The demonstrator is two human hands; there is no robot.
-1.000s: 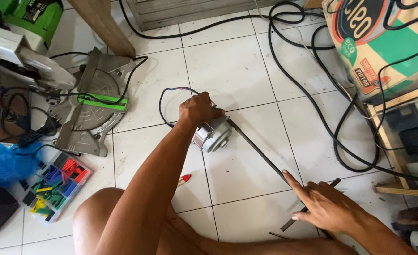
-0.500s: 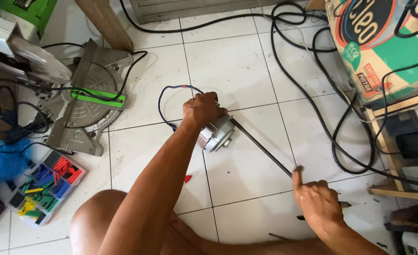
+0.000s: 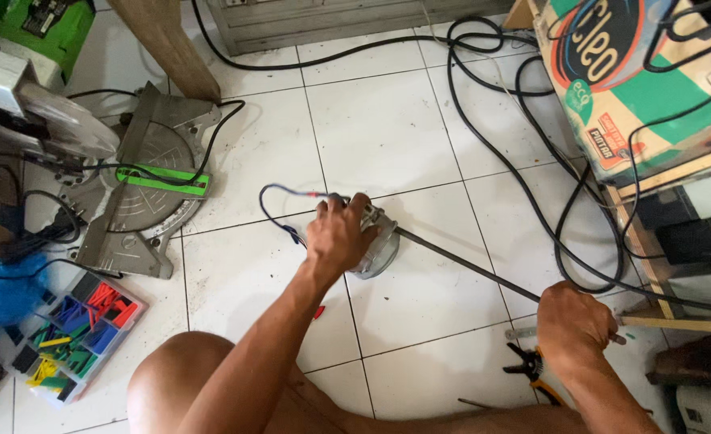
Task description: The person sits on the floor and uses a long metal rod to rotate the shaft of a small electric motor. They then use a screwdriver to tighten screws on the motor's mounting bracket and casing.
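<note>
Left hand (image 3: 338,235) grips the motor (image 3: 378,245) on the floor; right hand (image 3: 572,325), at 4 o'clock, closes round its rod (image 3: 468,265).

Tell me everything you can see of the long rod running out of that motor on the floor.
The long rod is thin, straight and dark grey, metal by the look of it. It lies low over the white tiled floor, slanting from the small silver motor toward the lower right. The left hand presses on the motor at one end; the right hand is closed around the rod near the other, with a short tip showing past the fist.
</note>
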